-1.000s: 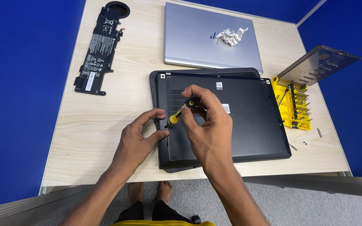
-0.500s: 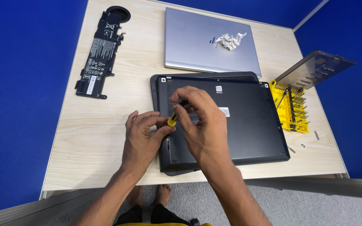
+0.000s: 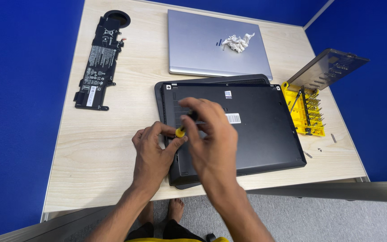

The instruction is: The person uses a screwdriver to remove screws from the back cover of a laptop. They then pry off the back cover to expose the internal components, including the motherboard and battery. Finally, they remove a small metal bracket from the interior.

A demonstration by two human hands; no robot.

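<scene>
From the head camera we look down on a light wooden table (image 3: 99, 161) set between blue partition walls. A black laptop (image 3: 260, 130) lies upside down near the table's front edge, its bottom cover facing up, and it appears to rest on a second dark laptop or lid whose edge shows along the left and top.

Our right hand (image 3: 211, 139) hovers over the left part of the bottom cover, fingers closed around a small screwdriver (image 3: 184, 125) with a black handle and a yellow collar. The tool stands tilted, its tip pointing down toward the left edge of the cover; the tip itself is hidden behind the fingers.

Our left hand (image 3: 155, 150) rests at the left edge of the laptop, fingers curled, thumb and fingertips pinched right at the yellow collar, so both hands grip the same tool.

Behind the black laptop lies a closed silver laptop (image 3: 216, 45) with a crumpled white tissue (image 3: 237, 41) on its lid. At the far left corner lies a long black laptop battery (image 3: 98, 62), well apart from the hands. To the right stands a yellow screwdriver bit case (image 3: 307, 112) with its clear lid (image 3: 328, 67) propped open, and a few loose screws (image 3: 319, 149) lie near it.
</scene>
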